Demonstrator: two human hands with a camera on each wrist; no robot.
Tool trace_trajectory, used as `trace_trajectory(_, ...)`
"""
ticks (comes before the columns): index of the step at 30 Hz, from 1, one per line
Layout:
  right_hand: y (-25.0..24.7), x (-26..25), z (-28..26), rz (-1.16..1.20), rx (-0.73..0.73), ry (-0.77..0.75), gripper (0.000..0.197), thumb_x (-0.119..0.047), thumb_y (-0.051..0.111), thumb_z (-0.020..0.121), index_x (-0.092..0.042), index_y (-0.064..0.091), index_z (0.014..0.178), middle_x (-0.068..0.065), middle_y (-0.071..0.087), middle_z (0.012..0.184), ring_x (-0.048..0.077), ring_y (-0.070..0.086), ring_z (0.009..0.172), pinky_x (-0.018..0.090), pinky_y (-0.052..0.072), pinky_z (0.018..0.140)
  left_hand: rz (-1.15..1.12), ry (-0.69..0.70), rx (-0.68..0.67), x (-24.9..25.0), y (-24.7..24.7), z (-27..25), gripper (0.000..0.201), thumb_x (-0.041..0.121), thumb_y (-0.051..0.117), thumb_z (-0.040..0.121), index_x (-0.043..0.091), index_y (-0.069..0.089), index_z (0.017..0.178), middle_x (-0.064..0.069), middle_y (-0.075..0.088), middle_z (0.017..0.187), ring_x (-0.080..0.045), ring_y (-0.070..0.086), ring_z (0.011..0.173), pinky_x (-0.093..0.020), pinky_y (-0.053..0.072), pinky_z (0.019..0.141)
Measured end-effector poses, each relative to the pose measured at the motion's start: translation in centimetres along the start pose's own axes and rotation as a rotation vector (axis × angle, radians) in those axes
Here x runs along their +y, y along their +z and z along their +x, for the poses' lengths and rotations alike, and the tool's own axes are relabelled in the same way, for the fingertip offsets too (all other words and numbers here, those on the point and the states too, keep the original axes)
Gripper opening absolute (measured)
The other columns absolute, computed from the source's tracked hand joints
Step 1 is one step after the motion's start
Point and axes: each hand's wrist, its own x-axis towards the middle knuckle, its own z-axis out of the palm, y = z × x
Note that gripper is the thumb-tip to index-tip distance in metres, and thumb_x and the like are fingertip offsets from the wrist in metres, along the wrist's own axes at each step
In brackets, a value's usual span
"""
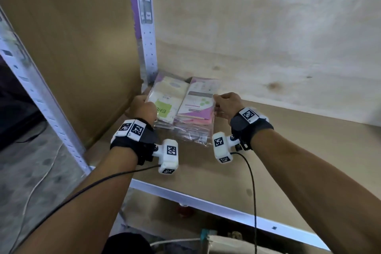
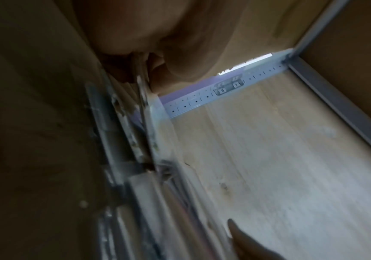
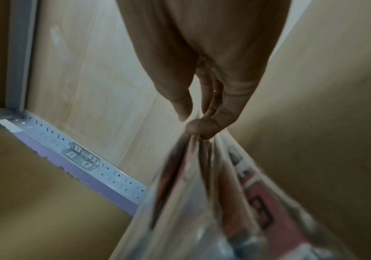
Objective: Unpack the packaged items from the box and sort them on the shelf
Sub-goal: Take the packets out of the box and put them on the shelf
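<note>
On the shelf board [image 1: 268, 150], pushed toward the back-left corner by the perforated upright [image 1: 148, 47]: stack of packaged items [image 1: 181, 109], long axis running front to back, clamped between left hand [image 1: 144, 109] and right hand [image 1: 226, 105], both equally near; right fingertips [image 3: 200, 129] pinched on its edge; glossy clear wrap over purple, cream and green cards

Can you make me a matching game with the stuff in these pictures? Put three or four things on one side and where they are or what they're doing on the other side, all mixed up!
Things:
1. left hand
2. right hand
3. packets
4. metal post

Places or states:
A. stands upright in the back corner
B. holds the right edge of the stack
C. lie stacked on the shelf
D. holds the left edge of the stack

Pairs: 1-D, 2-B, 3-C, 4-A
</note>
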Motion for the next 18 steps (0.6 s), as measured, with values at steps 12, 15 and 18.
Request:
trace_trajectory(12,-5.1,1.7,-7.7,-0.08,-0.211,0.027,0.035,-0.023,0.054,0.102,0.005,0.058,0.123,0.013,0.055,0.095,0.021,0.055,0.074,0.033,0.052,0.069,0.486,0.197,-0.129,1.6,-2.8,-3.8,0.055,0.04,0.056,0.081,0.013,0.061,0.129,-0.018,0.065,0.126,-0.04,0.059,0.113,-0.045,0.045,0.102)
trace_trajectory(15,-7.5,2.2,-10.7,-0.1,-0.242,0.018,0.029,-0.018,0.053,0.102,0.003,0.06,0.121,0.013,0.058,0.09,0.021,0.055,0.07,0.031,0.05,0.068,0.469,0.238,-0.13,3.2,-3.4,-7.0,0.056,0.039,0.054,0.083,0.018,0.057,0.135,-0.017,0.061,0.13,-0.04,0.057,0.114,-0.044,0.049,0.099)
trace_trajectory(18,-9.9,2.3,-14.1,-0.091,-0.254,-0.01,0.016,-0.017,0.052,0.103,-0.005,0.06,0.11,0.011,0.059,0.084,0.021,0.057,0.066,0.029,0.049,0.065,0.261,0.291,-0.12,4.5,-3.0,-11.1,0.049,0.029,0.06,0.085,0.015,0.058,0.133,-0.011,0.065,0.125,-0.033,0.061,0.113,-0.041,0.049,0.103)
